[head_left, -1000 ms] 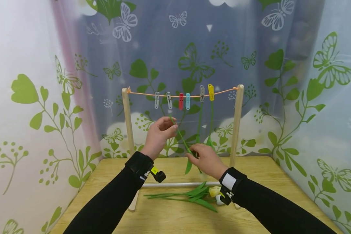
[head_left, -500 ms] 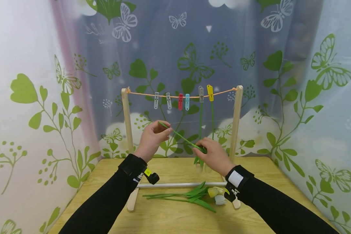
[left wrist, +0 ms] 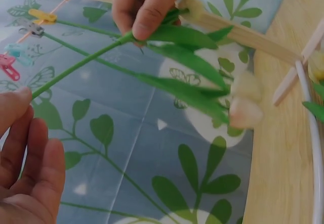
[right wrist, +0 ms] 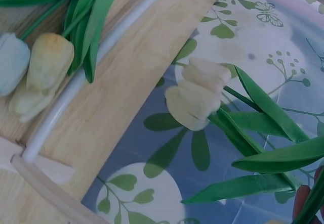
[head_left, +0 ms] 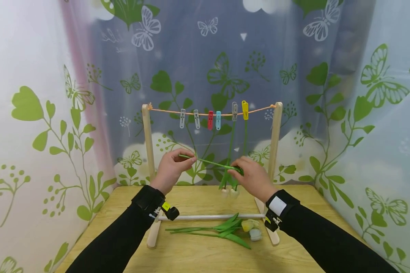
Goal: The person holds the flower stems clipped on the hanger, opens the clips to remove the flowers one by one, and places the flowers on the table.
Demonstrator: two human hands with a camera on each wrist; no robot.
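Note:
My left hand pinches the bare end of a green artificial tulip stem, in front of the rack. With curled fingers, my right hand grips the same tulip by its leafy part. The stem runs nearly level between both hands. Its bloom is mostly hidden behind the right hand in the left wrist view. Behind the right hand, two pale tulips hang blooms down. Their stems run up to a grey clothespin and a yellow clothespin on the orange cord.
Two pale clothespins, a red clothespin and a light blue clothespin hang on the cord. Wooden posts stand at both ends, joined low by a white bar. Yellow and white tulips lie in front on the table.
The held tulip has swung from a steep slant to nearly level. My left hand has moved down and left; the right hand has shifted right. The hanging tulips sway.

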